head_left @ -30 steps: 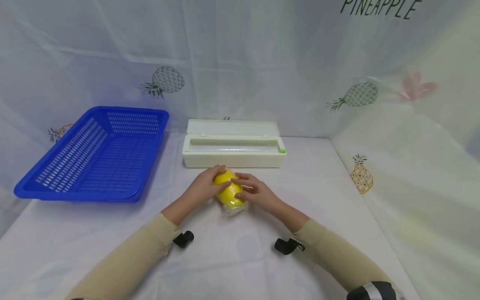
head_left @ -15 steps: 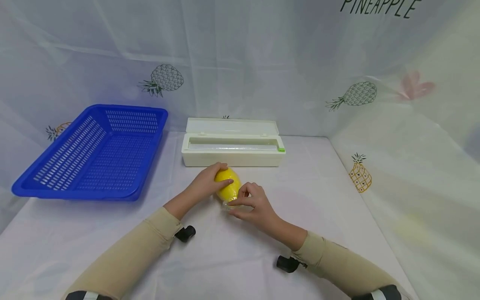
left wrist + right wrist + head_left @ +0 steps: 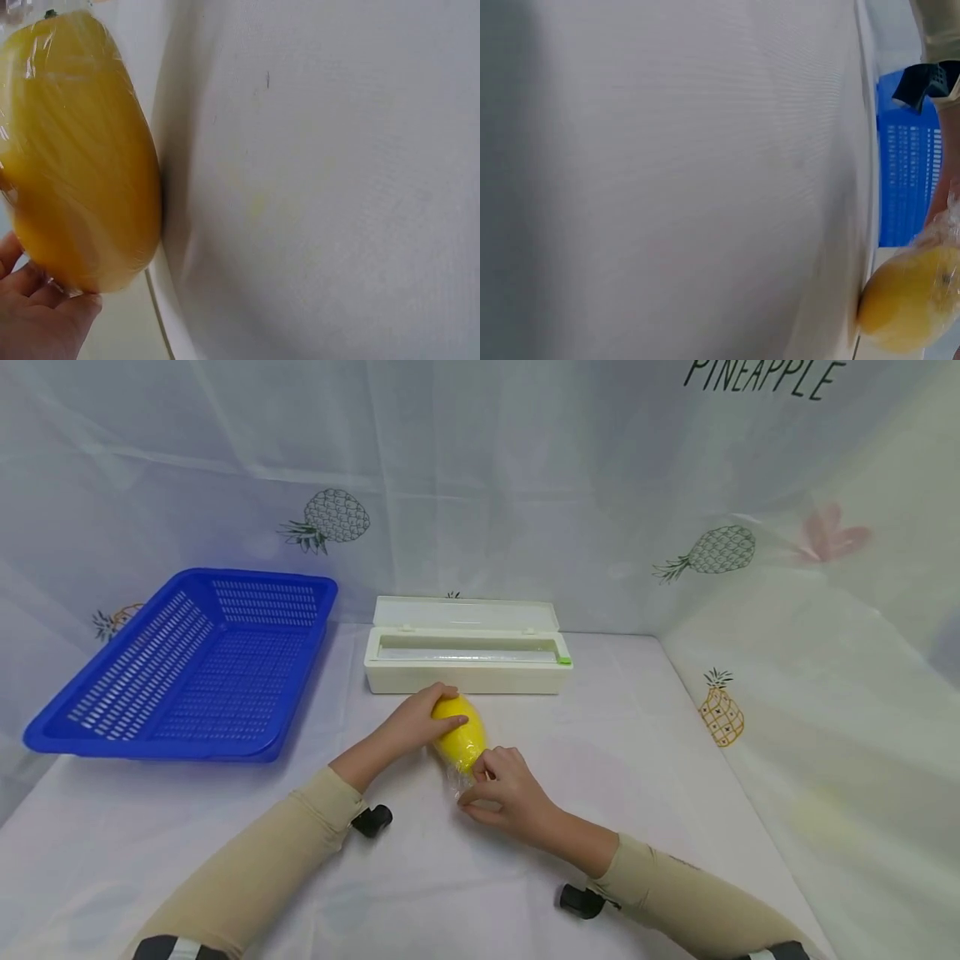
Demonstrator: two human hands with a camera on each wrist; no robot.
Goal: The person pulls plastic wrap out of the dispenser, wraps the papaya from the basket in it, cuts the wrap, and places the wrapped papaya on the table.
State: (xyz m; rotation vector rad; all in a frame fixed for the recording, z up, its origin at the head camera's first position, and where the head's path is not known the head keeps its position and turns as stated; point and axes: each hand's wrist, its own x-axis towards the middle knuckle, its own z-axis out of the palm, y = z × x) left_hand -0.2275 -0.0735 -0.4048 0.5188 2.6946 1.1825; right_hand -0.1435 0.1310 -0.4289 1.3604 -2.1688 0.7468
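Observation:
A yellow oval fruit [image 3: 461, 739] wrapped in clear cling film lies on the table in the middle of the head view; its exact kind is unclear. My left hand [image 3: 423, 718] grips the far end, thumb across the top. In the left wrist view the fruit [image 3: 86, 165] shows a small green spot at its tip, and my left hand [image 3: 45, 315] holds the opposite end. At the near end, my right hand [image 3: 513, 793] pinches loose cling film [image 3: 457, 779] between thumb and fingers. The right wrist view shows the wrapped fruit [image 3: 904, 300] at its lower right.
Behind the fruit stands a white cling film dispenser [image 3: 468, 679] with its lid raised, a film roll inside and a green slider [image 3: 564, 661] at its right. A blue slotted basket [image 3: 150, 750] sits at the left. A pineapple-print cloth [image 3: 525, 510] hangs behind.
My right hand has gone from the fruit's side down to the film at its near end, then slightly closer, drawing the film out. The left hand keeps its hold.

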